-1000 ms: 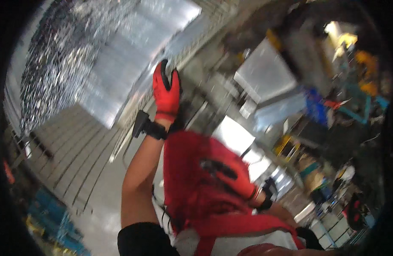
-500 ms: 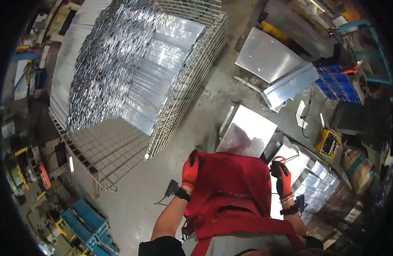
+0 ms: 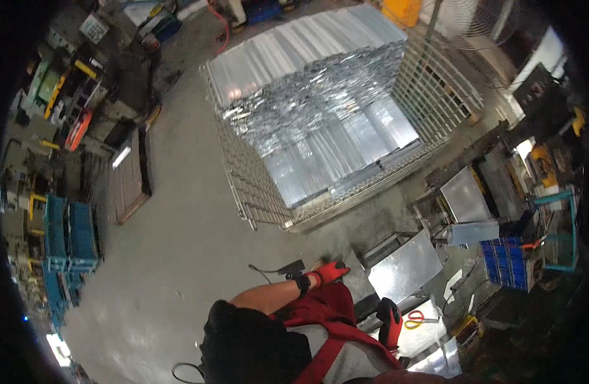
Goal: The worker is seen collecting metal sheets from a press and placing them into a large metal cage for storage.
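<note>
My left hand (image 3: pixel 331 272), in a red and black glove, is at the upper edge of my red apron (image 3: pixel 326 303). Its fingers are blurred, so whether it grips the cloth is unclear. Lower and to the right, my right hand (image 3: pixel 389 319) wears the same kind of glove, with its dark fingers curled in. Anything inside them is hidden. Scissors (image 3: pixel 415 320) with red and yellow handles lie just right of that hand on a white surface (image 3: pixel 429 337). Beyond both hands stands a shiny metal-topped stand (image 3: pixel 406 267).
A large wire cage (image 3: pixel 256 176) holds stacked silvery metal strips (image 3: pixel 326 115) ahead. To the right are another metal sheet (image 3: pixel 466 195) and a blue crate (image 3: pixel 504 262). Teal racks (image 3: pixel 67 233) and a low brown platform (image 3: pixel 131 176) stand left. Grey floor (image 3: pixel 173 256) lies between.
My view has swung left, so the cage now sits further right. My hands are closer together, and the apron, spread wide between them before, is bunched. The scissors show more fully.
</note>
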Demonstrator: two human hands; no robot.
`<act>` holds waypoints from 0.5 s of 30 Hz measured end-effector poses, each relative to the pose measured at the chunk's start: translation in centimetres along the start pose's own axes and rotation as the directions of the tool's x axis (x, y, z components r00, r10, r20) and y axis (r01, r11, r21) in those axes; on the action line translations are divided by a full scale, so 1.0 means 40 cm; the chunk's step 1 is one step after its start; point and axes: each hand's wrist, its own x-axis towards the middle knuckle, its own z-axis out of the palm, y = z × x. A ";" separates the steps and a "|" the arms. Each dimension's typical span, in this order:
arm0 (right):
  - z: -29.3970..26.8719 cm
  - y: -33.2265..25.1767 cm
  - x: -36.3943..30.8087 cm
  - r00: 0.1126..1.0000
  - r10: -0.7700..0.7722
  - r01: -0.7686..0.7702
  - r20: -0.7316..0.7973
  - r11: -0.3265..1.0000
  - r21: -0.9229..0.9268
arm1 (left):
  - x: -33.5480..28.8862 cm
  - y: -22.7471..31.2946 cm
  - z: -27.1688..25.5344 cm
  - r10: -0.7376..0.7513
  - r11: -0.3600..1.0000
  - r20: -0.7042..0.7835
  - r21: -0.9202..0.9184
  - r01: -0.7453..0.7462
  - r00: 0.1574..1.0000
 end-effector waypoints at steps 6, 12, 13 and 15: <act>0.106 -0.123 -0.059 0.966 -0.156 0.118 0.205 0.975 0.190 | -0.174 0.091 -0.088 0.116 0.993 0.212 -0.019 -0.114 0.970; 0.225 -0.200 0.000 0.931 -0.078 0.009 0.357 0.981 0.192 | -0.152 -0.055 -0.230 0.255 0.967 0.079 0.011 -0.256 0.964; 0.267 -0.225 0.019 0.910 -0.089 0.027 0.404 0.987 0.159 | -0.130 -0.137 -0.262 0.237 0.965 0.079 0.093 -0.244 0.968; 0.257 -0.250 0.047 0.922 -0.072 0.021 0.379 0.990 0.137 | -0.161 0.044 -0.315 0.312 0.935 0.068 0.157 -0.319 0.948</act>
